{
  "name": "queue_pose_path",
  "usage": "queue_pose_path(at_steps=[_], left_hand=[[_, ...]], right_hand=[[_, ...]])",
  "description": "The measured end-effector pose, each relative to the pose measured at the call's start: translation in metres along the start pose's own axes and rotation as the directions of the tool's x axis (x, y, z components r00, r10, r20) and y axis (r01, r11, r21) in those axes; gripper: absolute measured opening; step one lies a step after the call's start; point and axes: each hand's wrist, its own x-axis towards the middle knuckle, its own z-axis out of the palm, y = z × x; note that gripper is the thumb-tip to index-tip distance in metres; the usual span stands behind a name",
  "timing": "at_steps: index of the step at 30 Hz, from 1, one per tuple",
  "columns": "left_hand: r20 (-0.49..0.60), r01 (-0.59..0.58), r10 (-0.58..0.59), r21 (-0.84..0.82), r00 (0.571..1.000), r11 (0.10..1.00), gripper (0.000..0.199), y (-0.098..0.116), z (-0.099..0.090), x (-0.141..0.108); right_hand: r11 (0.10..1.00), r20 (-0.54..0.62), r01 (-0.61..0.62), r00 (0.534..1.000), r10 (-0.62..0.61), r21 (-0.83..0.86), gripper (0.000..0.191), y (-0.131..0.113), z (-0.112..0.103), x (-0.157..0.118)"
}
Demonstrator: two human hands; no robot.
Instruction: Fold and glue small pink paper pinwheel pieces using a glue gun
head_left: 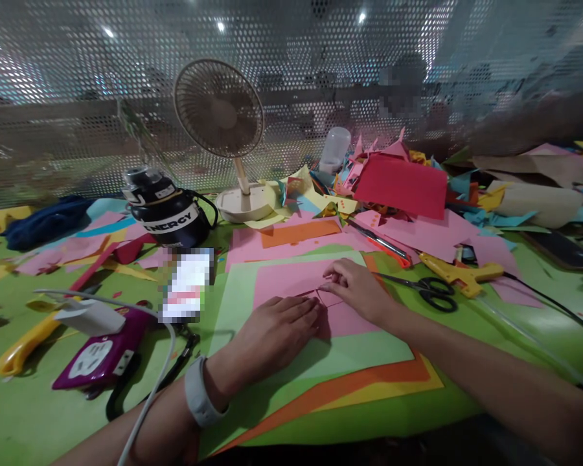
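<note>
A sheet of pink paper (279,275) lies on a larger pale green sheet (383,353). My left hand (279,333), with a grey band on the wrist, rests flat on the pink paper, its fingers stretched out close together. At the tips of those fingers, a creased or raised edge shows in the pink paper. My right hand (352,289) is closed, its thumb and fingers pinched at that edge; the fingertips partly hide it. Orange paper (398,370) sticks out from under the pale green sheet. Black-handled scissors (430,292) lie right of my right hand.
A yellow glue gun (466,275) and a cutter knife (381,241) lie at the right. Behind are a fan (218,110), a black bottle (168,213) and heaped paper scraps (398,184). A phone (187,285) and a purple power socket box (102,356) with a white cable stand left.
</note>
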Motion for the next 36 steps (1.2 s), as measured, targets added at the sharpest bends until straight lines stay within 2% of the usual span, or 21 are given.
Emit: queue_pose_path(at_steps=[4,10,18,25,30,33,36], left_hand=[[-0.019,0.000,0.001,0.016,1.000,1.000,0.031,0.000,0.000,0.001],[-0.046,0.081,-0.080,0.017,0.996,0.997,0.033,-0.002,0.004,0.001],[-0.040,0.117,-0.116,0.026,0.992,0.993,0.038,-0.003,0.010,-0.001],[-0.034,0.119,-0.118,0.024,0.992,0.993,0.033,-0.001,0.009,0.001],[-0.028,0.119,-0.118,0.022,0.993,0.993,0.033,0.000,0.008,0.002],[-0.005,0.130,-0.130,0.022,0.992,0.991,0.033,0.001,0.007,0.002],[0.049,0.151,-0.151,0.016,0.987,0.988,0.032,0.002,0.006,0.003]], right_hand=[[0.998,-0.014,0.040,0.999,-0.040,-0.051,0.011,-0.001,0.001,0.000],[0.995,-0.012,0.052,0.999,-0.053,-0.082,0.010,0.001,0.002,0.000],[0.996,-0.002,0.064,0.998,-0.064,-0.063,0.009,0.003,0.003,-0.001],[0.997,0.019,0.059,0.998,-0.058,-0.051,0.002,0.002,0.001,0.000],[0.996,0.050,0.083,0.995,-0.081,-0.031,0.007,0.002,-0.003,-0.002],[1.000,0.040,0.013,0.999,-0.013,0.002,0.007,-0.002,-0.007,-0.004],[0.993,0.150,-0.122,0.981,0.119,0.005,0.016,-0.006,-0.012,-0.003]])
